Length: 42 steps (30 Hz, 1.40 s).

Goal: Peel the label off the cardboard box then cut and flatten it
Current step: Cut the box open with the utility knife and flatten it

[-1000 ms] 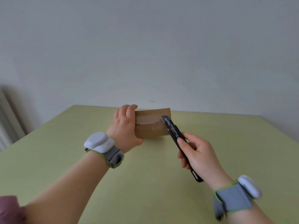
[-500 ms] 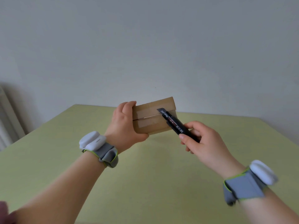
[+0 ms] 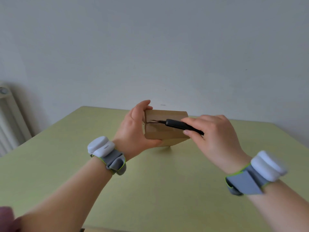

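Note:
A small brown cardboard box (image 3: 164,131) is held tilted above the green table, its taped seam facing me. My left hand (image 3: 133,128) grips its left end, fingers over the top and thumb underneath. My right hand (image 3: 212,136) grips a black utility knife (image 3: 180,125) lying nearly level. The blade tip sits in the seam near the box's left end, where a dark slit shows. I see no label on the visible face.
The light green table (image 3: 150,190) spreads out below my arms, with its far edge against a plain grey wall. A white radiator (image 3: 8,118) stands at the far left. Both wrists wear grey bands with white units.
The box has been lifted and tilted toward me. The knife swung from steep to nearly level, and its tip travelled from the seam's right end to near the left end.

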Each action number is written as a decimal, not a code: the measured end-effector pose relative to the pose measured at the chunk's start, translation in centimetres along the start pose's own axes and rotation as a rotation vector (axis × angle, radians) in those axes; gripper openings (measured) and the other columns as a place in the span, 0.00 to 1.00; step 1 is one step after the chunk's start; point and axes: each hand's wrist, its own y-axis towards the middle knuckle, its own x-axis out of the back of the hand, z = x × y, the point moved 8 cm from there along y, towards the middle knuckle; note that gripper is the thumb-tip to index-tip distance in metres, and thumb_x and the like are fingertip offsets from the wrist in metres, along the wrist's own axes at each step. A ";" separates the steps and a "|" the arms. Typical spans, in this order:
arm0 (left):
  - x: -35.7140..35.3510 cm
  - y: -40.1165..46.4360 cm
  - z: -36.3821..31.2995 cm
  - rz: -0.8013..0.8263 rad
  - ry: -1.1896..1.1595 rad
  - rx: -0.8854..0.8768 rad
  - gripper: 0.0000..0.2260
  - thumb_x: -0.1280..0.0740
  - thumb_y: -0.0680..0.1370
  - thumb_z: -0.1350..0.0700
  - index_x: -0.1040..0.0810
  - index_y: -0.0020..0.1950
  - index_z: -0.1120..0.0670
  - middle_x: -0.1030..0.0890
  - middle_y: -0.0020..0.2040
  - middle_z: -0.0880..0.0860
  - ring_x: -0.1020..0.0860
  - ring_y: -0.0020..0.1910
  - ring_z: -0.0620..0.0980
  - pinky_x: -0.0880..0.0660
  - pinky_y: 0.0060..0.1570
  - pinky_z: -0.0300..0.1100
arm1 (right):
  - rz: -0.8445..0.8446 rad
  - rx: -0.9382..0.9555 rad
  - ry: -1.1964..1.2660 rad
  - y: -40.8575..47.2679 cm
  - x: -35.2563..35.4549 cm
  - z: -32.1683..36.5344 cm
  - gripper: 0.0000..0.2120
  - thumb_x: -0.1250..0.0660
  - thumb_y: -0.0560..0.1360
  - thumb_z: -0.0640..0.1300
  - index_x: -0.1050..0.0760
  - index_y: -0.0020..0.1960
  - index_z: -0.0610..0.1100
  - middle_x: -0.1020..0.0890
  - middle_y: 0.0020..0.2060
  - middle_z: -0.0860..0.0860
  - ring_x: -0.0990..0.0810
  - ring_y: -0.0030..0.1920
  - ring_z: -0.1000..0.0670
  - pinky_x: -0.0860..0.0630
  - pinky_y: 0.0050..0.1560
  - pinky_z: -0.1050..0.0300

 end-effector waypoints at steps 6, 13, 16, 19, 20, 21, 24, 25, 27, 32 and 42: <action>0.0 0.0 -0.1 0.020 -0.038 -0.007 0.45 0.28 0.56 0.42 0.41 0.71 0.46 0.29 0.65 0.43 0.29 0.61 0.43 0.30 0.62 0.41 | 0.037 0.075 -0.122 1.5 0.2 0.8 0.09 0.36 0.70 0.49 0.21 0.48 0.52 0.22 0.30 0.54 0.23 0.35 0.47 0.34 0.42 0.53; -0.3 0.3 0.0 0.018 -0.016 -0.007 0.43 0.24 0.57 0.47 0.39 0.70 0.47 0.28 0.65 0.45 0.28 0.61 0.44 0.28 0.61 0.44 | 0.071 0.093 -0.249 2.3 0.4 1.4 0.09 0.40 0.71 0.49 0.22 0.47 0.52 0.24 0.28 0.52 0.24 0.33 0.44 0.38 0.39 0.54; -0.3 0.3 0.3 0.022 -0.014 0.002 0.43 0.25 0.57 0.46 0.38 0.69 0.47 0.28 0.65 0.45 0.27 0.60 0.45 0.27 0.61 0.46 | 0.091 0.094 -0.287 2.3 0.2 1.5 0.08 0.40 0.71 0.49 0.23 0.45 0.52 0.25 0.27 0.52 0.25 0.32 0.44 0.40 0.39 0.54; -0.5 0.4 0.7 0.029 -0.021 0.020 0.43 0.26 0.55 0.43 0.38 0.68 0.46 0.27 0.63 0.46 0.26 0.59 0.46 0.26 0.60 0.48 | 0.105 0.115 -0.336 2.5 -0.3 1.6 0.06 0.39 0.71 0.47 0.23 0.45 0.51 0.24 0.27 0.51 0.25 0.32 0.44 0.44 0.39 0.53; -0.5 0.4 0.9 0.032 -0.024 0.028 0.42 0.27 0.55 0.42 0.37 0.67 0.45 0.27 0.62 0.46 0.26 0.59 0.47 0.26 0.60 0.49 | 0.110 0.122 -0.345 2.6 -0.5 1.6 0.06 0.39 0.71 0.47 0.24 0.44 0.51 0.25 0.26 0.51 0.25 0.31 0.44 0.44 0.38 0.53; -0.6 0.4 1.0 0.033 -0.024 0.036 0.42 0.27 0.55 0.42 0.37 0.66 0.45 0.27 0.62 0.46 0.26 0.58 0.47 0.26 0.59 0.50 | 0.113 0.131 -0.349 2.6 -0.6 1.7 0.05 0.38 0.71 0.46 0.24 0.43 0.51 0.25 0.25 0.51 0.26 0.30 0.44 0.44 0.38 0.54; -0.5 0.3 1.4 0.035 -0.010 0.049 0.40 0.27 0.55 0.42 0.35 0.65 0.46 0.26 0.59 0.47 0.26 0.57 0.48 0.26 0.58 0.50 | 0.120 0.151 -0.362 3.0 -0.8 2.0 0.04 0.34 0.70 0.41 0.24 0.41 0.50 0.28 0.23 0.51 0.29 0.27 0.45 0.43 0.38 0.56; -0.5 0.3 1.4 0.038 -0.003 0.054 0.40 0.27 0.55 0.42 0.35 0.65 0.47 0.26 0.58 0.47 0.26 0.57 0.48 0.25 0.58 0.50 | 0.128 0.152 -0.371 3.1 -0.9 2.0 0.05 0.32 0.69 0.40 0.24 0.41 0.50 0.29 0.22 0.51 0.29 0.26 0.45 0.42 0.38 0.55; -0.4 0.4 1.6 0.041 0.001 0.062 0.40 0.26 0.55 0.43 0.34 0.65 0.47 0.26 0.57 0.47 0.26 0.57 0.48 0.25 0.58 0.51 | 0.144 0.153 -0.389 3.3 -1.0 1.9 0.06 0.31 0.68 0.39 0.25 0.40 0.49 0.30 0.22 0.51 0.30 0.26 0.44 0.42 0.38 0.55; -0.4 0.6 1.7 0.044 -0.014 0.076 0.39 0.27 0.54 0.43 0.34 0.64 0.46 0.26 0.57 0.47 0.25 0.56 0.48 0.25 0.57 0.51 | 0.171 0.137 -0.409 3.4 -0.9 0.9 0.04 0.33 0.71 0.41 0.24 0.42 0.49 0.28 0.24 0.50 0.29 0.29 0.44 0.43 0.41 0.54; -0.4 1.4 2.0 0.056 -0.007 0.114 0.41 0.27 0.52 0.41 0.33 0.64 0.47 0.26 0.58 0.49 0.25 0.56 0.50 0.24 0.56 0.50 | 0.238 0.049 -0.566 3.3 0.1 -3.8 0.08 0.40 0.76 0.42 0.24 0.49 0.52 0.25 0.32 0.50 0.26 0.38 0.43 0.47 0.44 0.54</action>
